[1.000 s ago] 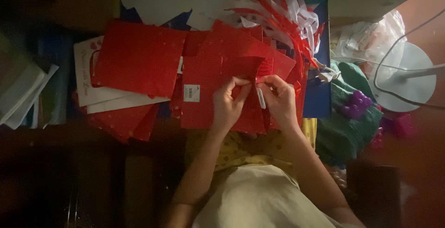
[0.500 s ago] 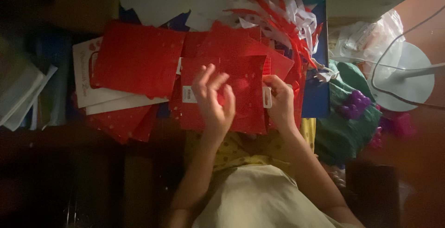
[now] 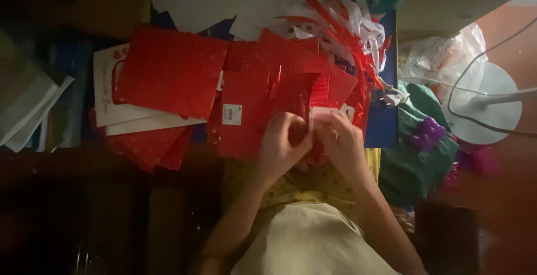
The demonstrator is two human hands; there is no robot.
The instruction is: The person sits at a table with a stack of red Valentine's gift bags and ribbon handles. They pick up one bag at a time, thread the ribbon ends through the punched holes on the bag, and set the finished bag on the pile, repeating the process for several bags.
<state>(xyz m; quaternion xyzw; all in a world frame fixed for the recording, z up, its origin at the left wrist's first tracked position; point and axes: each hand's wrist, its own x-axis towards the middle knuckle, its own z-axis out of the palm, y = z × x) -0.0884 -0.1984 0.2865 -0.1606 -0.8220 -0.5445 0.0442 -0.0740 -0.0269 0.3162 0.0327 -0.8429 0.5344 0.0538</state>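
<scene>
Scanning from the left: a flat red paper bag [image 3: 168, 71] lies over white printed sheets [image 3: 120, 118], apart from both hands, with more red sheets [image 3: 148, 146] fanned out beneath it. None of this has shifted against the earlier pictures.

At centre, the red paper bag being worked [image 3: 251, 113], marked by a small white sticker, lies on the near part of the surface. The left hand [image 3: 279, 143], which half a second ago was lifted with fingers spread over the bag face, has come down and curled; its fingertips now press against the bag's right portion. The right hand [image 3: 341, 140] has closed in from the bag's edge to meet it, fingers pinching a small white-and-red piece at the same spot. Both hands now touch, working one point of the bag; the exact grip is hidden.

Behind, red and white ribbon handles [image 3: 352, 23] lie piled. Far right, a white fan base [image 3: 484, 110] stands unmoved.
</scene>
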